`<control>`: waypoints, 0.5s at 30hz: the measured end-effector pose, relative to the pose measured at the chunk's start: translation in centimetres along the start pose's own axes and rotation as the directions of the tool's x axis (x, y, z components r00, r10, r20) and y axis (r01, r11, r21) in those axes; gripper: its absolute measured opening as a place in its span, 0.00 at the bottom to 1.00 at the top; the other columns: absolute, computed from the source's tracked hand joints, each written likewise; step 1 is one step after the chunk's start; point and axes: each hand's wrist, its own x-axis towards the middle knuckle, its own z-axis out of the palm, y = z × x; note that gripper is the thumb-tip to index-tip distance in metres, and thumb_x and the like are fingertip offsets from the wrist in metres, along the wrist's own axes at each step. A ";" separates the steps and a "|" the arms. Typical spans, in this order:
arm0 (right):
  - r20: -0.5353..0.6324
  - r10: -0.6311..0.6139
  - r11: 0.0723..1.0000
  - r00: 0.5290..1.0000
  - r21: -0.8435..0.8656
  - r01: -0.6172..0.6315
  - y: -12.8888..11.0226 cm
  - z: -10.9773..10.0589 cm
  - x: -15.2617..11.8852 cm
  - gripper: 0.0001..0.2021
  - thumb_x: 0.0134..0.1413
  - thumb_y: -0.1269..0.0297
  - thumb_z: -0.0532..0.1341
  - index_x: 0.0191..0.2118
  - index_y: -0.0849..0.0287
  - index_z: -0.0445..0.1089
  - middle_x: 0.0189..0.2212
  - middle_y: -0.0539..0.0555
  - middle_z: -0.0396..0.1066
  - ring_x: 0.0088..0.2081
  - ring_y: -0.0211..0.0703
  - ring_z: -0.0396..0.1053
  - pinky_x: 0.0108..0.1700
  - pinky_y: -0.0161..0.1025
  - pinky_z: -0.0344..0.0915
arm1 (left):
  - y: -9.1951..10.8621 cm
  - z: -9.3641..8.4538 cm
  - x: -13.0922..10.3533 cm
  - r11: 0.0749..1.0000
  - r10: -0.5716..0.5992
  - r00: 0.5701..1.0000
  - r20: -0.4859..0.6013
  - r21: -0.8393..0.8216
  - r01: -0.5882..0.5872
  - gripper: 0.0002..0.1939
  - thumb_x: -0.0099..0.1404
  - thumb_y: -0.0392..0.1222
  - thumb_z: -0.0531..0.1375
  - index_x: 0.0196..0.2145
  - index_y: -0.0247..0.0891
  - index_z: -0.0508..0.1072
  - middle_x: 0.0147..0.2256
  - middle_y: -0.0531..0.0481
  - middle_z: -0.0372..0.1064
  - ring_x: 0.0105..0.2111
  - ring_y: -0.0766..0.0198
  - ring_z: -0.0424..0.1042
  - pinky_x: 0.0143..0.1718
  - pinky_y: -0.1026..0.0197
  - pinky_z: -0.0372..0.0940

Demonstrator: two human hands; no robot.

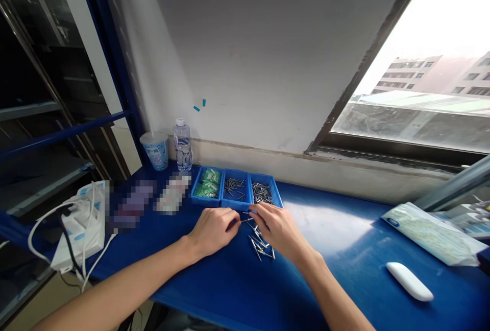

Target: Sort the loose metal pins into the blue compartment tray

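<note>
Both my hands meet just in front of three joined blue bins on the blue table. My left hand is closed, with thumb and forefinger pinching a thin metal blind rivet whose end points toward my other hand. My right hand is also closed, its fingertips pressed together beside the rivet; what lies between them is too small to tell. Under and in front of my right hand lie several loose blind rivets. The right bin holds many metal rivets, and the middle bin a smaller lot of thin metal pins.
Green packets fill the left bin. Behind stand a water bottle and a lidded cup. A power strip with cables sits at far left. To the right lie a white rounded case and a plastic packet.
</note>
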 end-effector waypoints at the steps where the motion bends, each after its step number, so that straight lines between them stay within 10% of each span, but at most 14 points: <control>1: 0.022 0.004 1.000 1.000 -0.004 -0.004 0.0 0.0 -0.1 0.13 0.78 0.64 0.51 0.47 0.56 0.73 0.34 0.53 0.76 0.33 0.43 0.75 0.32 0.37 0.62 | -0.2 -0.4 0.0 1.000 0.009 1.000 -0.023 -0.027 -0.010 0.05 0.74 0.38 0.61 0.38 0.40 0.76 0.31 0.54 0.76 0.30 0.62 0.76 0.32 0.61 0.62; 15: -0.071 -0.043 0.989 0.997 0.135 0.053 -2.2 1.5 0.0 0.13 0.77 0.66 0.50 0.41 0.57 0.70 0.30 0.51 0.71 0.28 0.39 0.69 0.32 0.37 0.58 | -1.0 -2.3 0.5 0.971 0.144 0.990 0.004 -0.193 -0.140 0.09 0.77 0.37 0.55 0.41 0.39 0.75 0.36 0.50 0.76 0.36 0.61 0.74 0.39 0.60 0.66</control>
